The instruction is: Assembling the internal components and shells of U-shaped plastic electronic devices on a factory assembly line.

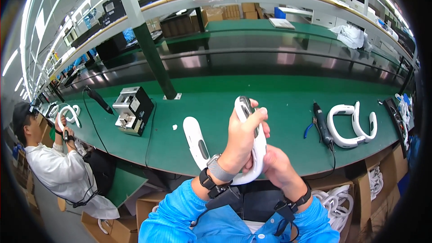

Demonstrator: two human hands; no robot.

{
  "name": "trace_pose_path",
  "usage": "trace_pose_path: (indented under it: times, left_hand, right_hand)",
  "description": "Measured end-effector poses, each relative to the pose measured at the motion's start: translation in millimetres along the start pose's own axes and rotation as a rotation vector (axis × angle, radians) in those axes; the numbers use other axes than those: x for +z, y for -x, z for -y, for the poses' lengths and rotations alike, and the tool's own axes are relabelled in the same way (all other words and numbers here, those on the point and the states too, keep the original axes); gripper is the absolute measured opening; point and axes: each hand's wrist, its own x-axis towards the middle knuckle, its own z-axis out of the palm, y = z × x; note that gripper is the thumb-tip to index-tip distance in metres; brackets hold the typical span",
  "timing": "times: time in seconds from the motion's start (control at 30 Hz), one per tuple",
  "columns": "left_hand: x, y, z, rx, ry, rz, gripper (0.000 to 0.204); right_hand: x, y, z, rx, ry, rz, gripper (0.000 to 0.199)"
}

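A white U-shaped neck massager (194,136) with dark grey pads is held up over the near edge of the green bench. My left hand (243,131) wraps round its right-hand arm, thumb lying along the upper part. Lower down, my right hand (276,165) has its fingers closed on the same arm near the bend. The other arm of the massager reaches up to the left, beyond my left wrist. Part of the curve is hidden behind that wrist, and my right fingertips are partly covered.
An electric screwdriver (321,123), blue-handled cutters (308,127) and more white curved pieces (344,143) lie right. A metal-and-black fixture (134,110) stands left, near a hanging screwdriver (99,99). A co-worker (63,166) sits far left. Boxes (360,193) holding white parts stand below the bench.
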Motion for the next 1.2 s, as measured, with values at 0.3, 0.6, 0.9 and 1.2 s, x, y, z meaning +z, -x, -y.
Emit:
trace_pose_path:
  times: [0.3, 0.6, 0.9, 1.2]
  left_hand:
    - [-6.6, -5.2, 18.0, -0.045, -0.006, 0.019, 0.031]
    - [-8.4, 18.3, 3.7, -0.048, 0.168, -0.012, 0.047]
    - [-55.8, 38.8, 20.9, 0.075, 0.187, -0.388, 0.049]
    - [-64.4, 29.1, 30.4, 0.037, 0.15, -0.292, 0.051]
  right_hand:
    - [-3.4, -1.4, 0.6, 0.016, 0.167, -0.084, 0.052]
    - [16.4, 1.6, -9.1, -0.19, 0.311, -0.233, 0.048]
    - [30.6, -7.4, -28.8, -0.593, 1.855, -0.271, 0.041]
    - [16.4, -2.4, -34.9, -0.447, 1.753, -0.173, 0.048]
